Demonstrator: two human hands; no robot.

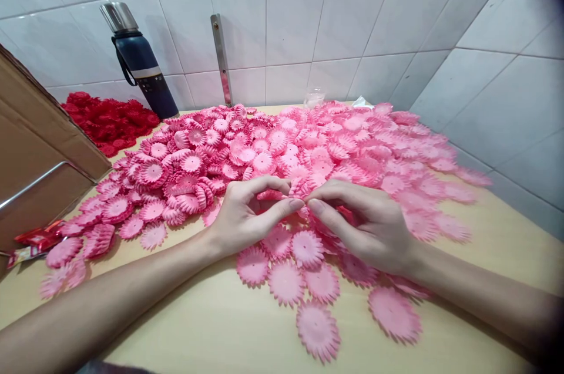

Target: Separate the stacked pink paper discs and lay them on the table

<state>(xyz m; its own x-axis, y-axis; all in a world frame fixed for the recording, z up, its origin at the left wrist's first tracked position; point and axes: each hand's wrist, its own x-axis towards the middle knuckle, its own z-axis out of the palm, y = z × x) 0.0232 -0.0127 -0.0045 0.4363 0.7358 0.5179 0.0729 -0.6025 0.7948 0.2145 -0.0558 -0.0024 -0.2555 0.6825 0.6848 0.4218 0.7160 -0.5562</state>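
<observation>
My left hand (249,209) and my right hand (368,221) meet at the fingertips over the front of a large heap of pink petal discs (264,145). Thumbs and forefingers are pinched on a small pink petal disc (299,186), mostly hidden by the fingers and hard to part from the heap behind. Each disc in the heap is flat and round, with a toothed edge and a small dot at its centre. Several loose discs lie below my hands, the nearest being a single pink disc (318,330). Another disc (395,314) lies below my right wrist.
A dark blue flask (147,71) leans in view by the tiled wall (291,16), beside a pile of red discs (108,121). At left stand a cardboard box (35,121) and a red wrapper (40,237). A metal strip (221,60) rests against the wall behind the heap.
</observation>
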